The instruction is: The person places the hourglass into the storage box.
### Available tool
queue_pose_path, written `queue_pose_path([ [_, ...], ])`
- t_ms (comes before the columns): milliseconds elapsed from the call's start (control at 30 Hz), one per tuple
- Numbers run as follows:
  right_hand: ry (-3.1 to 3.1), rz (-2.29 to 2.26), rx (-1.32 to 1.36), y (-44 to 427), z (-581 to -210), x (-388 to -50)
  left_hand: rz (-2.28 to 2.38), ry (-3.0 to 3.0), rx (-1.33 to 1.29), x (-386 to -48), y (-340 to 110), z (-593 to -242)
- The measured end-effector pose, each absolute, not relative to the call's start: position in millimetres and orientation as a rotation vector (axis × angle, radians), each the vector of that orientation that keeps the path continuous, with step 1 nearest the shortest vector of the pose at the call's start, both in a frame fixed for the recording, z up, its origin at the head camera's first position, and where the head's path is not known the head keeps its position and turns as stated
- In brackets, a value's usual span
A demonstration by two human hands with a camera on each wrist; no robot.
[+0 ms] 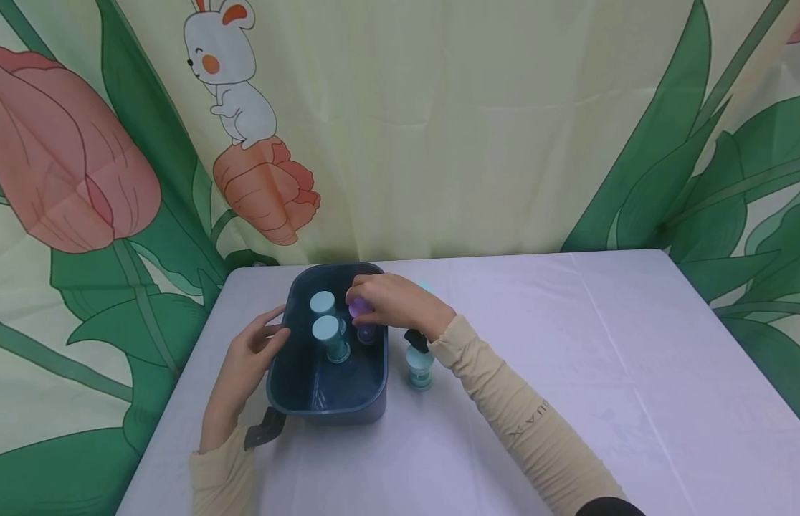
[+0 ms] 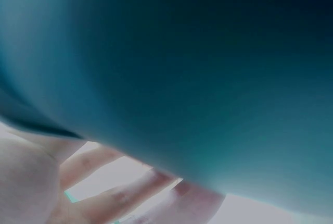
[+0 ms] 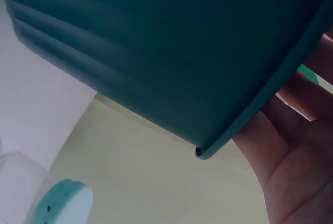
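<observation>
A dark blue plastic bin (image 1: 327, 410) stands on the table's left half. Inside it are two small bottles with light teal caps, a nearer bottle (image 1: 329, 331) and a farther bottle (image 1: 322, 302). My right hand (image 1: 395, 304) reaches over the bin's right rim and pinches a purple-capped bottle (image 1: 360, 308) inside; its lower part shows below the fingers. In the right wrist view, the right hand (image 3: 299, 146) is partly behind the bin's rim. My left hand (image 1: 248, 358) touches the bin's left side, its fingers (image 2: 130, 195) fairly straight along the outer wall.
Right of the bin stands another teal-capped bottle (image 1: 420, 367), partly behind the right wrist's black strap. A clear bottle with a teal cap (image 3: 65, 203) shows in the right wrist view. A white cloth (image 1: 535, 344) covers the table; a printed curtain (image 1: 471, 143) hangs behind.
</observation>
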State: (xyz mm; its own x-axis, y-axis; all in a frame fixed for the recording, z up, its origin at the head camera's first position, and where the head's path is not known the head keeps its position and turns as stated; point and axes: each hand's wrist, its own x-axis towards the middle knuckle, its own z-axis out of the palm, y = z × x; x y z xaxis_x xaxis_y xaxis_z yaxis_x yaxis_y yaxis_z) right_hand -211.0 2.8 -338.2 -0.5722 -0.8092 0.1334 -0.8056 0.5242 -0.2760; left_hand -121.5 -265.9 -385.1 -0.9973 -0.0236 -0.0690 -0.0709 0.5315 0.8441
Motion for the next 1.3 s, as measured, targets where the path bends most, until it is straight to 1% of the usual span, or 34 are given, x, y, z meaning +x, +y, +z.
queue_pose_path([
  [833,2.707,-0.334,-1.44,-5.6,-341.4,-205.9,1.492,2.687,-0.094,-120.4,-264.9,-378.8],
  [1300,2.716,-0.388,-1.451,-2.4,-337.6,-202.5,1.48,2.696,-0.098,-120.5,-264.9,-379.5],
])
